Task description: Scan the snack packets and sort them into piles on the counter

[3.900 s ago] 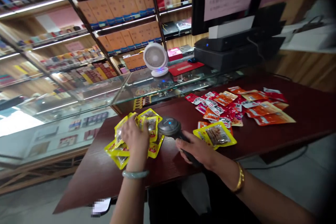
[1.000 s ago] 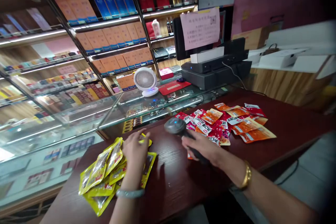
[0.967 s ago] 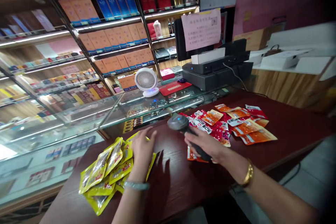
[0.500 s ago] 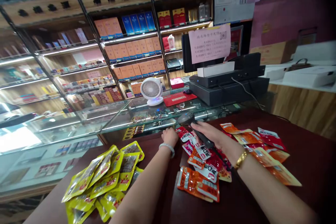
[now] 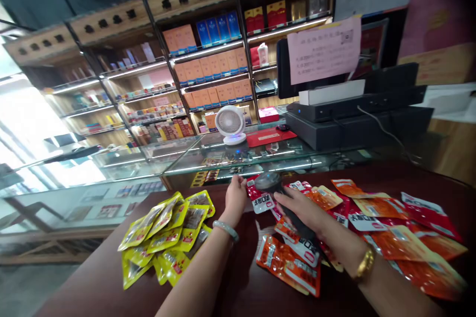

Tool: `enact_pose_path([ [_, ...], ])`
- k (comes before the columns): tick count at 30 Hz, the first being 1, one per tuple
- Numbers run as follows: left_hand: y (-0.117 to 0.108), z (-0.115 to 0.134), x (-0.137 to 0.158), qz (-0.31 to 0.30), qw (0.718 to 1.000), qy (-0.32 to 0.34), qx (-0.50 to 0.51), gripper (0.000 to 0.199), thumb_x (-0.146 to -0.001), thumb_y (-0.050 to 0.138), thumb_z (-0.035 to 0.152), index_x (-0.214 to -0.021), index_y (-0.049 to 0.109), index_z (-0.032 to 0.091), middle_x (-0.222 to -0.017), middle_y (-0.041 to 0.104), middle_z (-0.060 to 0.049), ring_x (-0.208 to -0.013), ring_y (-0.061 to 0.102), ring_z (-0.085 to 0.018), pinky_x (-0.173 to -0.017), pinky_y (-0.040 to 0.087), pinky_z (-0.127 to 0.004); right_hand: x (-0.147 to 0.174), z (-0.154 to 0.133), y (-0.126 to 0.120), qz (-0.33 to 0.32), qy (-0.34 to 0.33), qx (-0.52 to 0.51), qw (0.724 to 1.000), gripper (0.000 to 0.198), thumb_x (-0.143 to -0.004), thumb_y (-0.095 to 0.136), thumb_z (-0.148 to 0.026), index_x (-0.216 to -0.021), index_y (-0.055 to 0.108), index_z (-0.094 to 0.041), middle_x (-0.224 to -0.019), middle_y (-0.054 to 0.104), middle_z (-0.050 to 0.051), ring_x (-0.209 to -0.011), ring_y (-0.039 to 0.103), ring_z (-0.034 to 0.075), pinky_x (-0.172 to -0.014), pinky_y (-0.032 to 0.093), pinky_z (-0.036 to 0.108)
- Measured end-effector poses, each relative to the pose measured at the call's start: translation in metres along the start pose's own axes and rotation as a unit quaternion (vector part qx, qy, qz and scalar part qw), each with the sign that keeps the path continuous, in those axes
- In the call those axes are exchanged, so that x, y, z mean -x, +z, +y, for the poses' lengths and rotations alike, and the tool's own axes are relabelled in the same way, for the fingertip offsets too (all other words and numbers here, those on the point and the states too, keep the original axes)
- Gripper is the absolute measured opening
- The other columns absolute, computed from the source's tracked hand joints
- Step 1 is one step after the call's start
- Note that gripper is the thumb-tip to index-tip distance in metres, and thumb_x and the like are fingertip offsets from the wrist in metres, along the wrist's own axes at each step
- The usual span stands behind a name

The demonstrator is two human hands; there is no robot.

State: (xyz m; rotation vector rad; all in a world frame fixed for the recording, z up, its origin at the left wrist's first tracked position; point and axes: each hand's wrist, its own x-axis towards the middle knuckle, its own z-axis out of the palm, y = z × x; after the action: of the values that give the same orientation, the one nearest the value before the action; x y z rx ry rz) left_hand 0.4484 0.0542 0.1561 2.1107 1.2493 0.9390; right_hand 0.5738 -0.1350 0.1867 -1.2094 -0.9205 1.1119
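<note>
My right hand (image 5: pixel 303 208) is wrapped around the black handle of a handheld barcode scanner (image 5: pixel 268 181), its head pointing away from me. Just left of the scanner, my left hand (image 5: pixel 236 197) is closed, with its fingertips at the edge of a red and white snack packet (image 5: pixel 263 204). That packet lies partly beneath the scanner head. Under and around my right hand is a loose pile of shiny snack packets, with an orange packet (image 5: pixel 288 263) at its near end. The scanner and hand hide part of this pile.
Yellow snack packets (image 5: pixel 174 233) are heaped on the dark red table (image 5: pixel 223 292) at left. More orange and red packets (image 5: pixel 401 242) spread at right. Beyond stand a glass counter, a white fan (image 5: pixel 229 121), a monitor with a pink sign (image 5: pixel 323 52) and a black cash drawer (image 5: pixel 353 129).
The view has turned left, so the counter and packets sit further right. My left hand stays beside the scanner with its fingers turned upward; the red and white packet there shows more. The scanner remains held.
</note>
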Motion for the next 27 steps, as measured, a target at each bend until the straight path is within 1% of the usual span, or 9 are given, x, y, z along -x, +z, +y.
enact_pose_path([
  [4, -0.016, -0.011, 0.022, 0.008, 1.000, 0.003, 0.029, 0.014, -0.093, 0.048, 0.033, -0.088, 0.053, 0.022, -0.079, 0.064, 0.000, -0.072, 0.057, -0.014, -0.065, 0.039, -0.025, 0.007, 0.011, 0.019, -0.019, -0.016, 0.027, 0.999, 0.043, -0.083, 0.065, -0.062, -0.077, 0.048, -0.023, -0.051, 0.049, -0.010, -0.034, 0.041, 0.006, -0.035, 0.031, 0.020],
  [9, -0.015, -0.022, 0.033, 0.011, 0.999, -0.027, 0.037, 0.017, -0.091, 0.050, 0.038, -0.085, 0.053, 0.022, -0.077, 0.064, -0.001, -0.069, 0.055, -0.015, -0.063, 0.038, -0.026, 0.009, 0.020, 0.023, -0.037, -0.029, 0.048, 0.998, 0.041, -0.087, 0.061, -0.062, -0.079, 0.049, -0.023, -0.053, 0.050, -0.010, -0.036, 0.043, 0.007, -0.039, 0.033, 0.022],
  [12, -0.013, -0.028, 0.032, 0.003, 0.999, -0.031, 0.035, 0.016, -0.091, 0.050, 0.036, -0.086, 0.055, 0.022, -0.078, 0.065, -0.001, -0.068, 0.055, -0.014, -0.064, 0.039, -0.025, 0.011, 0.020, 0.023, -0.048, -0.023, 0.052, 0.997, 0.042, -0.087, 0.062, -0.061, -0.079, 0.049, -0.022, -0.054, 0.050, -0.010, -0.038, 0.044, 0.007, -0.041, 0.034, 0.022],
  [14, -0.014, -0.033, 0.029, -0.003, 0.999, -0.030, 0.030, 0.014, -0.092, 0.050, 0.034, -0.089, 0.056, 0.022, -0.080, 0.066, -0.001, -0.070, 0.057, -0.014, -0.066, 0.040, -0.025, 0.012, 0.018, 0.023, -0.062, 0.004, 0.058, 0.996, 0.044, -0.084, 0.063, -0.064, -0.079, 0.049, -0.023, -0.055, 0.049, -0.009, -0.038, 0.043, 0.007, -0.038, 0.030, 0.022],
  [17, -0.020, -0.043, 0.021, 0.005, 0.999, -0.033, -0.008, 0.013, -0.093, 0.050, 0.032, -0.093, 0.058, 0.022, -0.086, 0.069, -0.003, -0.076, 0.060, -0.016, -0.069, 0.041, -0.026, 0.013, 0.015, 0.021, -0.065, 0.014, 0.067, 0.996, 0.046, -0.081, 0.066, -0.064, -0.079, 0.050, -0.022, -0.058, 0.051, -0.008, -0.038, 0.043, 0.006, -0.037, 0.031, 0.022],
  [20, -0.028, -0.052, 0.013, 0.025, 0.995, -0.070, -0.064, 0.018, -0.094, 0.047, 0.032, -0.101, 0.060, 0.021, -0.095, 0.071, -0.008, -0.085, 0.064, -0.019, -0.072, 0.042, -0.028, 0.010, 0.014, 0.015, -0.071, 0.020, 0.070, 0.995, 0.045, -0.081, 0.068, -0.063, -0.079, 0.052, -0.021, -0.056, 0.053, -0.008, -0.038, 0.045, 0.007, -0.037, 0.033, 0.022],
  [22, -0.033, -0.056, 0.009, 0.035, 0.991, -0.086, -0.091, 0.022, -0.095, 0.047, 0.031, -0.109, 0.060, 0.020, -0.102, 0.072, -0.010, -0.092, 0.065, -0.022, -0.077, 0.044, -0.031, 0.008, 0.013, 0.011, -0.067, 0.018, 0.072, 0.995, 0.047, -0.079, 0.068, -0.065, -0.074, 0.051, -0.022, -0.052, 0.052, -0.008, -0.036, 0.043, 0.008, -0.036, 0.033, 0.022],
  [25, -0.035, -0.054, 0.012, 0.081, 0.985, -0.045, -0.147, 0.033, -0.092, 0.053, 0.032, -0.121, 0.057, 0.017, -0.117, 0.069, -0.014, -0.110, 0.061, -0.026, -0.091, 0.043, -0.035, 0.006, 0.008, 0.005, -0.043, 0.022, 0.096, 0.994, 0.051, -0.078, 0.067, -0.068, -0.069, 0.049, -0.022, -0.047, 0.050, -0.007, -0.035, 0.043, 0.008, -0.035, 0.034, 0.022],
  [27, -0.033, -0.046, 0.018, 0.095, 0.980, 0.006, -0.176, 0.036, -0.091, 0.057, 0.035, -0.122, 0.060, 0.018, -0.121, 0.068, -0.014, -0.117, 0.058, -0.027, -0.099, 0.040, -0.036, 0.006, 0.006, 0.001, -0.028, 0.021, 0.107, 0.994, 0.051, -0.077, 0.067, -0.070, -0.069, 0.050, -0.022, -0.047, 0.051, -0.007, -0.036, 0.044, 0.008, -0.036, 0.034, 0.022],
])
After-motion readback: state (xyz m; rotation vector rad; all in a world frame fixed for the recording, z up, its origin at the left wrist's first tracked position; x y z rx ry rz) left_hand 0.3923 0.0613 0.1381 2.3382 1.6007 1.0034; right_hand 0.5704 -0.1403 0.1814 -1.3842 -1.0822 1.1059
